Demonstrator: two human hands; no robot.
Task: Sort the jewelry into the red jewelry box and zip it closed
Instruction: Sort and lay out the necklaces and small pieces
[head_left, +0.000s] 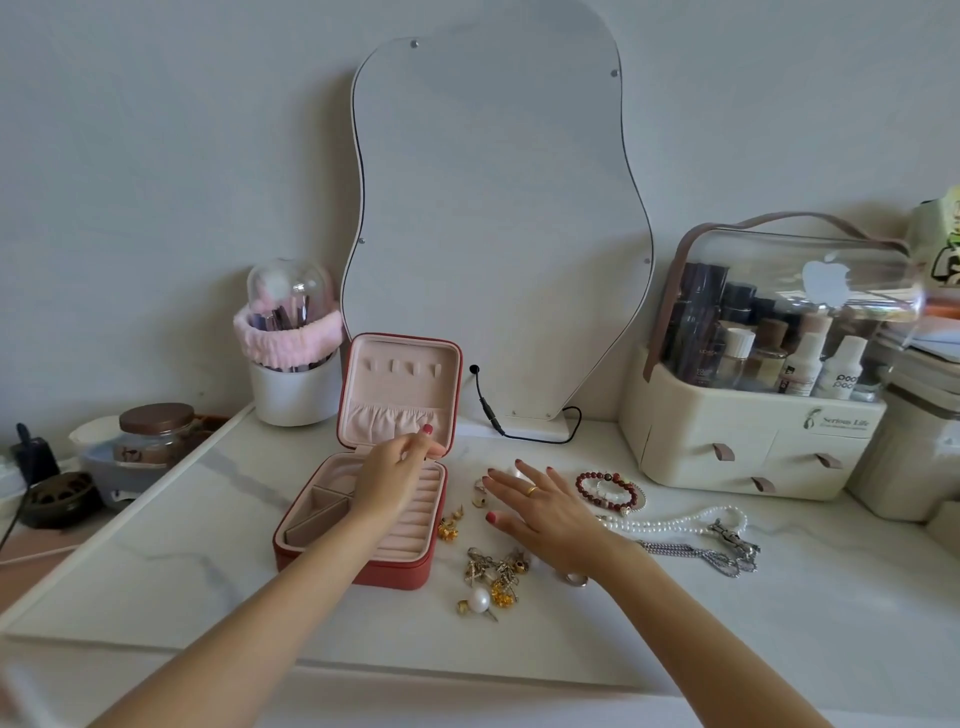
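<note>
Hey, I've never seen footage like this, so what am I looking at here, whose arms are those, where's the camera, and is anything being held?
There is no machine here. The single picture comes from a wide-angle camera worn on a person's head, looking forward and down, so the two bare arms reaching in from below are the wearer's own.

The left hand hovers over the open red jewelry box, its fingers loosely bunched near the hinge; whether it pinches something small is too fine to tell. The right hand is spread flat, fingers straight, over the loose jewelry on the white marble-look table, holding nothing.

Beside the box lie gold earrings, a pearl piece, a red bead bracelet, a pearl necklace and a silver chain. Behind stand a wavy mirror and a cosmetics organizer.
</note>
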